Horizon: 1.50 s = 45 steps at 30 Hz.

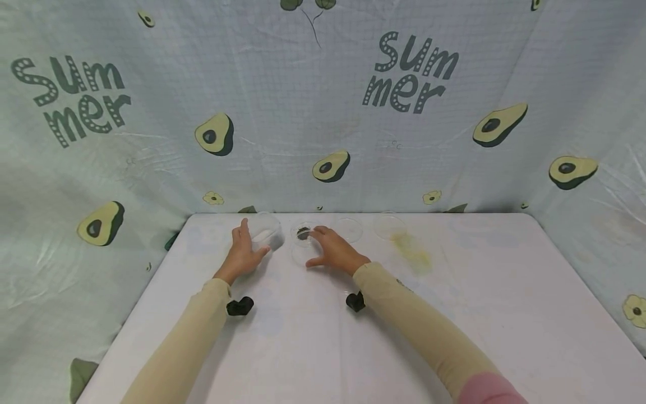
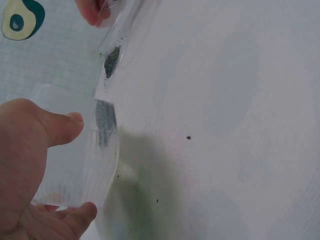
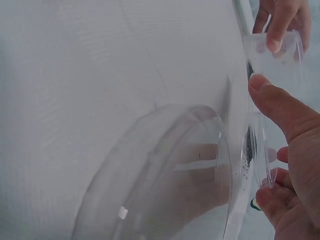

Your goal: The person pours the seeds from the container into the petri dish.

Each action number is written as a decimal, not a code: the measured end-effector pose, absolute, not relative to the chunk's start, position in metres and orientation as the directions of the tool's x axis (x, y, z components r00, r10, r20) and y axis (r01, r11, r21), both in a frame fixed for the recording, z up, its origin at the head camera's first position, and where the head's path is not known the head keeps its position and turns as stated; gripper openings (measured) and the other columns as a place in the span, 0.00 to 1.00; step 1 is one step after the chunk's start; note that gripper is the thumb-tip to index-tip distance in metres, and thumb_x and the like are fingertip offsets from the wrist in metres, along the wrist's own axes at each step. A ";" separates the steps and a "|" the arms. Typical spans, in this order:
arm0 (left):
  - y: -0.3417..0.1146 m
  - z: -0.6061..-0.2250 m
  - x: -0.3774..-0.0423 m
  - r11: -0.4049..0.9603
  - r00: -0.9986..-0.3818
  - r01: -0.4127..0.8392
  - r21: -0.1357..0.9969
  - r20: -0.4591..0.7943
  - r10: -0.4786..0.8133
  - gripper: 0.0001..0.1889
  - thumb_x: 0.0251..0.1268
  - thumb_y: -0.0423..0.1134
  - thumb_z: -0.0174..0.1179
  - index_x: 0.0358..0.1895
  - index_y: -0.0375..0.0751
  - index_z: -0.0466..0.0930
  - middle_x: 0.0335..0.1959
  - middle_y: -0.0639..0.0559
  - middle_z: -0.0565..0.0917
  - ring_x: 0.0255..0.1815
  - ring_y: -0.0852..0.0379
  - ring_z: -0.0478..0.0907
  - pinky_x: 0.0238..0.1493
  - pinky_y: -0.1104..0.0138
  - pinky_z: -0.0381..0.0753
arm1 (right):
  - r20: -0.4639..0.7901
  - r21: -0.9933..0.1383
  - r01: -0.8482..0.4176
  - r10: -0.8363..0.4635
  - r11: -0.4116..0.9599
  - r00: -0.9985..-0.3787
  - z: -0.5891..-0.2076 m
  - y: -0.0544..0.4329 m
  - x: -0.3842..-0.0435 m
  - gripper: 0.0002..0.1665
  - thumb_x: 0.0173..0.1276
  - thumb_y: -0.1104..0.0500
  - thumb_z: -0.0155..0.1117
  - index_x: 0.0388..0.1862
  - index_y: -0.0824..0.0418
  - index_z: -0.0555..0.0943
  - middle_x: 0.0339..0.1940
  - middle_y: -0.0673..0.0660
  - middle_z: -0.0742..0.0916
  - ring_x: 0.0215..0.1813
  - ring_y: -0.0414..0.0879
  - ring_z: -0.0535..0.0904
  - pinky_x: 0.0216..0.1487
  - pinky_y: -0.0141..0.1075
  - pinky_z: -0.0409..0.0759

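Note:
At the far left of the table my left hand (image 1: pixel 241 257) grips a clear plastic container (image 2: pixel 70 160), thumb on one side and fingers on the other. Dark grains show low in that container. Beside it, my right hand (image 1: pixel 337 251) spans a clear round dish (image 3: pixel 260 155) by its rim, thumb opposite the fingers. A small heap of dark grains (image 1: pixel 303 233) lies within the dish's outline. In the right wrist view, a second clear round dish (image 3: pixel 225 150) stands in the foreground, with fingers faintly visible in its clear surface.
To the right along the back edge are more clear round dishes (image 1: pixel 348 230). A yellowish stain (image 1: pixel 411 252) marks the white tabletop (image 1: pixel 303 359). A few loose dark specks (image 2: pixel 188 137) lie on it. A printed cloth (image 1: pixel 282 112) hangs behind the table.

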<state>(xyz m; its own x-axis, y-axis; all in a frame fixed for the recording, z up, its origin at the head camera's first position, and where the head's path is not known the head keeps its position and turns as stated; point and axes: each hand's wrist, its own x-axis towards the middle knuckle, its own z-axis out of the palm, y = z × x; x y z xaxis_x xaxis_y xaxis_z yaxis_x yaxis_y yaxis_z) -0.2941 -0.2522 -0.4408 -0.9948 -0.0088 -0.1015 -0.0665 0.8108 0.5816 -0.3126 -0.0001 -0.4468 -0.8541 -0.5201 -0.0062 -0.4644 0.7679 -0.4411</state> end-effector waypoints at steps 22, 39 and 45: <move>-0.252 -0.444 -0.296 0.817 -0.997 -0.056 0.573 -0.081 -0.011 0.51 0.68 0.43 0.58 0.76 0.35 0.25 0.72 0.28 0.44 0.67 0.30 0.63 0.69 0.43 0.63 | -0.031 -0.428 -0.430 -0.488 0.795 -0.872 -0.453 -0.011 -0.327 0.51 0.56 0.42 0.73 0.72 0.63 0.65 0.76 0.62 0.65 0.76 0.54 0.61 0.75 0.43 0.63; -0.253 -0.444 -0.294 0.814 -0.997 -0.052 0.578 -0.078 -0.008 0.51 0.68 0.44 0.58 0.76 0.37 0.25 0.72 0.29 0.43 0.66 0.31 0.64 0.69 0.44 0.64 | -0.021 -0.382 -0.443 -0.488 0.811 -0.873 -0.454 -0.014 -0.334 0.49 0.60 0.41 0.69 0.72 0.63 0.65 0.77 0.63 0.62 0.77 0.55 0.60 0.75 0.44 0.62; -0.254 -0.445 -0.295 0.817 -0.997 -0.046 0.575 -0.077 -0.002 0.51 0.68 0.44 0.58 0.76 0.36 0.25 0.72 0.28 0.44 0.66 0.30 0.65 0.68 0.43 0.64 | -0.015 -0.379 -0.443 -0.484 0.813 -0.875 -0.453 -0.015 -0.335 0.47 0.59 0.42 0.70 0.71 0.63 0.67 0.77 0.63 0.63 0.76 0.55 0.61 0.74 0.44 0.63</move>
